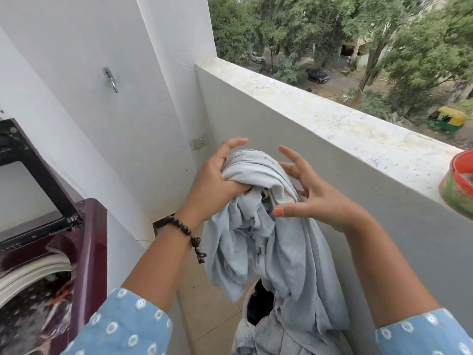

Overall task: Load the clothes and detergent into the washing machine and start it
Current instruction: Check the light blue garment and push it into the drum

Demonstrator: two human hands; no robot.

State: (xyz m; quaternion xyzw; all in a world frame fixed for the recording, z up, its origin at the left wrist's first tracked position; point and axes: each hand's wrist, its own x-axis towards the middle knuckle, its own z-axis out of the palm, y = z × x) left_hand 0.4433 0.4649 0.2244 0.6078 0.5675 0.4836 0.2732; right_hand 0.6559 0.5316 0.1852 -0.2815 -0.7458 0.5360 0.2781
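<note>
We see a white wall (pixel 76 60) with a metal hook (pixel 110 79) on it and a socket (pixel 197 142) low in the corner. A parapet (pixel 320 116) runs diagonally to the right; a red-and-green tub (pixel 458 185) sits on its ledge at the right edge. Below us, beige floor tiles (pixel 204 316). Beyond the parapet we note trees (pixel 294 21), a dark car (pixel 317 75) and a white car (pixel 257 58) on the road, a yellow-green rickshaw (pixel 449 119), and a gate (pixel 344 59) further back.
</note>
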